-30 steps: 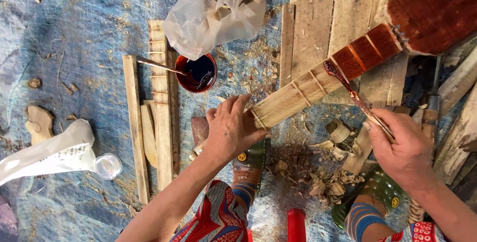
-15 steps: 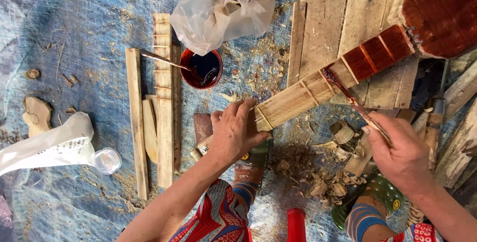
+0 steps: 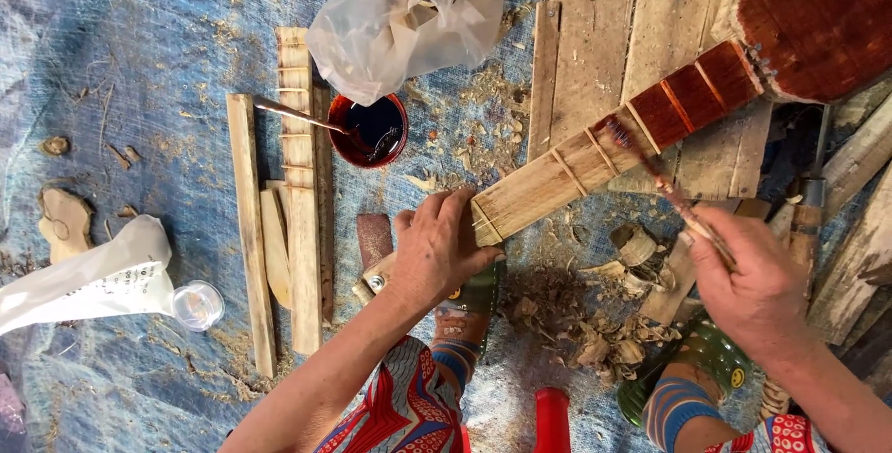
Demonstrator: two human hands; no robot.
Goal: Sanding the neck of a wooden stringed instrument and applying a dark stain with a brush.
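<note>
— Two hands on one job, then. Where is the left hand [image 3: 437, 253]?

— At the bare end of the neck [image 3: 595, 160], palm down, fingers curled over its tip and pressing it in place. That neck slants up to the right, across a panel [image 3: 595, 35] of pale boards, into a red-brown body [image 3: 818, 16] at the top right corner.

— And the right hand [image 3: 748, 281]?

— Fingers pinched tight round the handle of a thin brush [image 3: 664, 183]. Its dark tip touches the neck just where bare wood meets the stained part; the upper frets are red, the lower ones raw.

— Where does the stain sit?

— In a small red cup [image 3: 372, 130] on the blue tarp [image 3: 139, 72], left of the neck, with a stick [image 3: 297, 117] lying across its rim. A clear plastic bag [image 3: 404, 16] lies just above it.

— Anything else about?

— Loose slats [image 3: 299, 193] stand side by side left of the cup, one of them fretted. A white tube [image 3: 84, 281] lies at the left edge beside a clear cap [image 3: 198, 306]. Shavings [image 3: 576, 323] are heaped between the two feet, which wear green sandals [image 3: 697, 360], I think; the view is partly blocked there
</note>
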